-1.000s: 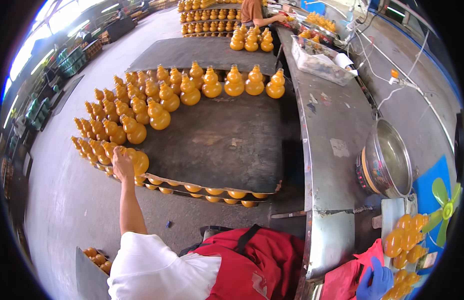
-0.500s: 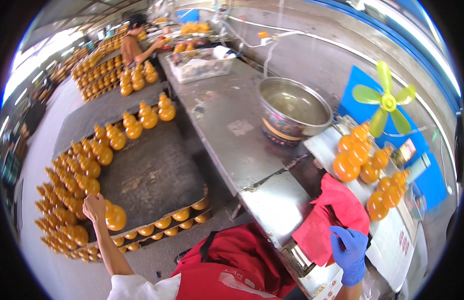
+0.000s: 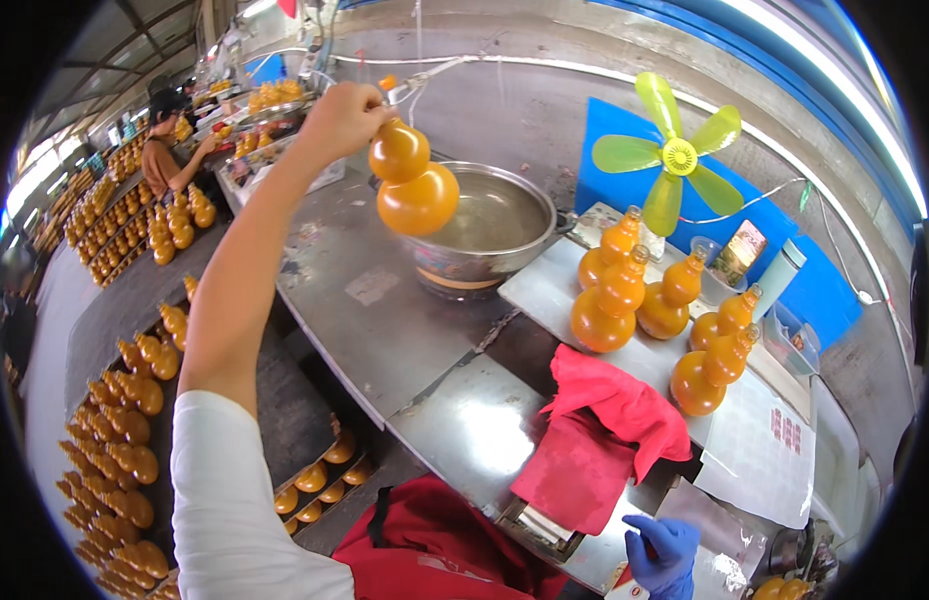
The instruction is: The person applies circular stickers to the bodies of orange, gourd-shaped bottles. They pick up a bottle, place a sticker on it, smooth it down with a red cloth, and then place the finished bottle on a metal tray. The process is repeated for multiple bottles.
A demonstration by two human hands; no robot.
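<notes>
My left hand (image 3: 339, 120) is raised and grips the neck of an orange gourd-shaped bottle (image 3: 412, 185), held in the air over the metal table near a steel pot (image 3: 489, 235). My right hand (image 3: 664, 550), in a blue glove, sits low at the table's near edge next to a red cloth (image 3: 604, 430); whether it holds anything is hidden. Several more orange gourd bottles (image 3: 624, 300) stand on a tray (image 3: 544, 290) to the right of the pot.
A long metal table (image 3: 384, 330) runs away from me. Rows of orange gourds (image 3: 119, 440) fill a low dark platform on the left. A green fan (image 3: 669, 160) stands against a blue board. Another person (image 3: 169, 150) works at the far left.
My left hand lifted one gourd off the low platform and swung it up to the right, above the table beside the pot. My view turned right toward the table.
</notes>
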